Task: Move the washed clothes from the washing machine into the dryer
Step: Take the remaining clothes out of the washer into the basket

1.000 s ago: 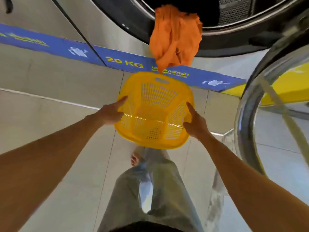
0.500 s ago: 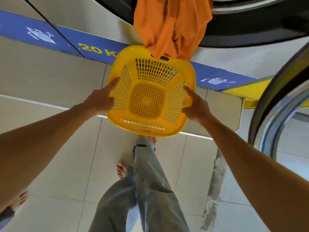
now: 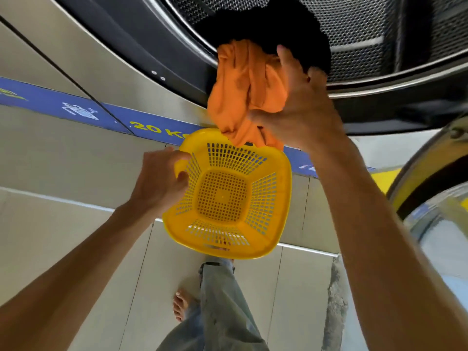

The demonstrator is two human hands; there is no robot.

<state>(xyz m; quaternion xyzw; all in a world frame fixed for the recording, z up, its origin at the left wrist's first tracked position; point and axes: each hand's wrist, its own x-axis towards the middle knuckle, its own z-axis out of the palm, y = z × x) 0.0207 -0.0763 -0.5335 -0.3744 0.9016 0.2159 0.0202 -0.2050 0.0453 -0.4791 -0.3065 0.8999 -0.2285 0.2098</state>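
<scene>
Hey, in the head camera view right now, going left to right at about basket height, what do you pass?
Left hand gripping the basket's rim → yellow basket → right forearm → open round machine door at the right edge.

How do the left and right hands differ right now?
The left hand sits low, fingers curled round the yellow basket's rim handle. The right hand is raised at the washer opening, fingers spread against the orange garment. The left hand alone carries the basket, while the right hand touches only cloth. Both are bare.
</scene>
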